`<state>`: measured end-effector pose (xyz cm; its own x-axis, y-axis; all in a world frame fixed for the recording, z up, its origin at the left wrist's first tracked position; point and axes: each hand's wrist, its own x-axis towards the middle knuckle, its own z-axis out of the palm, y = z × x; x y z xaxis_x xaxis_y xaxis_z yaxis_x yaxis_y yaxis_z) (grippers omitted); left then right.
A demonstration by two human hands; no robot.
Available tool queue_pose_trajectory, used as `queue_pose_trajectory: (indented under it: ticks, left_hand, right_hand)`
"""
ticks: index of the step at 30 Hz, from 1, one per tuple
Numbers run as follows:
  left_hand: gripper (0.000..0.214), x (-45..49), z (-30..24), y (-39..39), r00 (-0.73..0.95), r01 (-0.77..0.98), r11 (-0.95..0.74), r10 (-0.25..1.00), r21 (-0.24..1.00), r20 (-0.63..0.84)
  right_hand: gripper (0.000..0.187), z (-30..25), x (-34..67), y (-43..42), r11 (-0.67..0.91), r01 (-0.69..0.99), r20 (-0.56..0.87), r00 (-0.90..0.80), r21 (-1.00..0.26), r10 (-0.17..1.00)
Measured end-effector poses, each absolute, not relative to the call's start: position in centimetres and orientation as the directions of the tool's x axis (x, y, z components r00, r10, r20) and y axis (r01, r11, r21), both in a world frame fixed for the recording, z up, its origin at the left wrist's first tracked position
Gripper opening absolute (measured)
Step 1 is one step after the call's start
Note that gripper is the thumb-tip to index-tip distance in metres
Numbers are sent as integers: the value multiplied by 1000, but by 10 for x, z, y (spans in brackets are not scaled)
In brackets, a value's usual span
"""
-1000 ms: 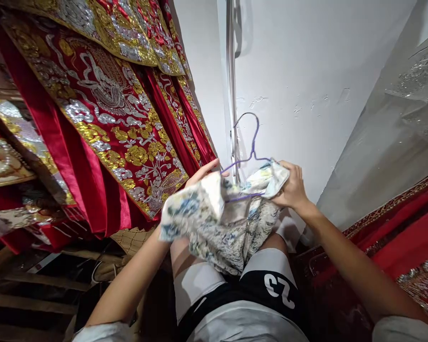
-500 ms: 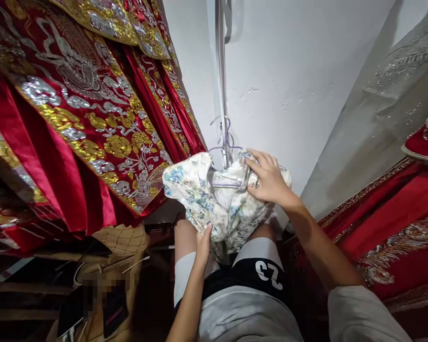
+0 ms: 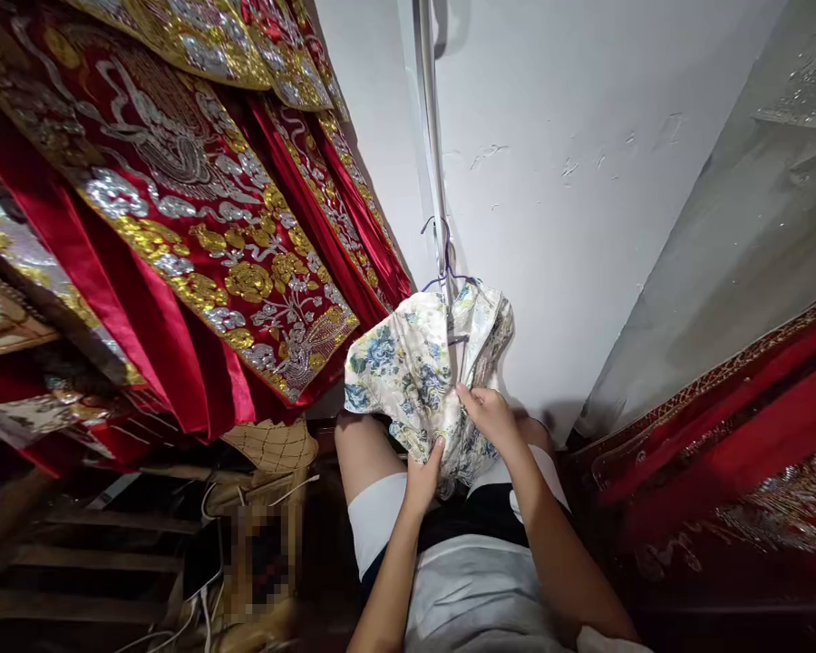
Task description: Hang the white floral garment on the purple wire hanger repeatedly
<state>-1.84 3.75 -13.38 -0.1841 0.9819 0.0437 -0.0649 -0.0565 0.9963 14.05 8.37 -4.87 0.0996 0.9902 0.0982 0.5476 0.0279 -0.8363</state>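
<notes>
A cream garment with blue and green flowers (image 3: 398, 358), perhaps a shirt, hangs on a purple wire hanger (image 3: 448, 263) in front of me. Its front gapes at the neckline, and the hanger's lower bar shows inside. My left hand (image 3: 424, 473) is closed on the lower front, thumb up on the cloth. Higher and to the right, my right hand (image 3: 490, 419) pinches the front edge of the garment. Cloth hides part of the fingers of both hands. Above the hanger runs a thin metal pole (image 3: 430, 136).
Red costumes with gold and silver sequins (image 3: 245, 272) hang at left. Sheer sparkly fabric (image 3: 741, 209) and red embroidered cloth (image 3: 734, 453) are at right. A white wall (image 3: 571, 109) stands behind. Cables (image 3: 208, 603) and wooden slats (image 3: 102, 558) lie low at left.
My right hand has come down from the garment's right shoulder to its front edge. The garment now hangs more upright, its right shoulder drawn in. My left hand still holds the lower front.
</notes>
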Motion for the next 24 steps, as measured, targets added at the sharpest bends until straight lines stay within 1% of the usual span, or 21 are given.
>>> queue_pose_trajectory:
  ticks: [2, 4, 6, 7, 9, 10, 11, 12, 13, 14, 15, 17, 18, 20, 21, 24]
  left_hand:
    - [75, -20, -135, 36, -147, -66, -71, 987, 995, 61]
    - [73, -24, -138, 37, -155, -67, -83, 985, 994, 72]
    - [71, -31, -143, 39, -226, -67, -85, 972, 994, 68]
    - [70, -35, -146, 41, -292, -63, -100, 953, 993, 78]
    - [69, -42, -149, 43, -487, -6, -191, 858, 982, 164]
    - [70, -44, -150, 44, -585, 64, -258, 773, 964, 246]
    - [69, -45, -150, 44, -652, 156, -324, 676, 933, 343]
    - [67, -44, -149, 45, -669, 248, -377, 600, 892, 439]
    - [62, -41, -147, 45, -633, 312, -419, 578, 853, 515]
    - [56, -37, -144, 46, -552, 334, -458, 613, 824, 565]
    - [51, -32, -141, 48, -444, 316, -491, 679, 812, 584]
    - [43, -21, -134, 53, -243, 225, -513, 794, 828, 558]
    - [40, -16, -130, 56, -184, 185, -506, 824, 842, 536]
    - [32, -8, -122, 62, -149, 148, -488, 849, 860, 508]
    - [29, -6, -119, 64, -148, 142, -482, 853, 864, 500]
    - [32, -1, -112, 64, -151, 120, -476, 859, 871, 490]
  right_hand:
    - [53, -48, 137, 87, -19, 535, 36, 93, -845, 995]
    - [48, -47, 138, 88, -51, 515, -66, -11, -855, 998]
    - [45, -48, 143, 87, -67, 499, -146, -120, -864, 982]
    - [44, -49, 146, 86, -68, 495, -165, -154, -866, 974]
    - [44, -51, 151, 84, -66, 491, -177, -183, -868, 967]
    - [44, -52, 151, 82, -65, 491, -180, -191, -869, 965]
    - [45, -53, 149, 81, -64, 490, -180, -193, -869, 965]
    - [46, -55, 147, 80, -63, 487, -175, -188, -871, 967]
    - [47, -56, 143, 79, -59, 476, -164, -183, -878, 969]
    - [48, -58, 138, 78, -43, 455, -141, -183, -890, 973]
    - [48, -60, 133, 78, -15, 422, -105, -192, -907, 976]
    - [44, -64, 124, 76, 65, 331, -14, -231, -941, 973]
    - [40, -66, 122, 75, 103, 289, 29, -251, -952, 968]
    - [33, -68, 120, 75, 135, 227, 72, -264, -965, 962]
    - [33, -69, 120, 75, 119, 204, 64, -260, -972, 964]
    - [38, -66, 122, 76, 6, 116, -23, -247, -993, 969]
